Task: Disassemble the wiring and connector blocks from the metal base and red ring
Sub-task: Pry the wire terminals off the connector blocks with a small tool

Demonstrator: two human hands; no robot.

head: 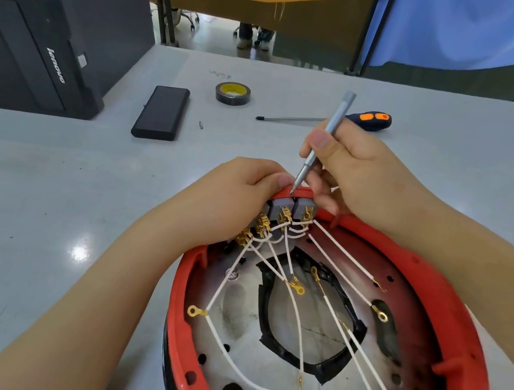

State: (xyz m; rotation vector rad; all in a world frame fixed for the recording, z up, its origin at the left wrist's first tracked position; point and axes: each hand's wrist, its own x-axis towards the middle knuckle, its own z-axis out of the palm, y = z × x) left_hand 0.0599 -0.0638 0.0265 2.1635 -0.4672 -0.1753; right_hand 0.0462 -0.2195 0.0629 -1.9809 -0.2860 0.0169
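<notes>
A red ring surrounds a round metal base at the lower right of the table. Grey connector blocks with gold terminals sit on the ring's far rim. Several white wires with gold ring lugs fan out from them across the base. My left hand grips the blocks and the ring's rim from the left. My right hand holds a slim silver screwdriver like a pen, its tip touching the top of the blocks.
On the grey table lie a black flat case, a roll of black tape, an orange-and-black screwdriver and a small loose bit. A black computer tower lies at the far left.
</notes>
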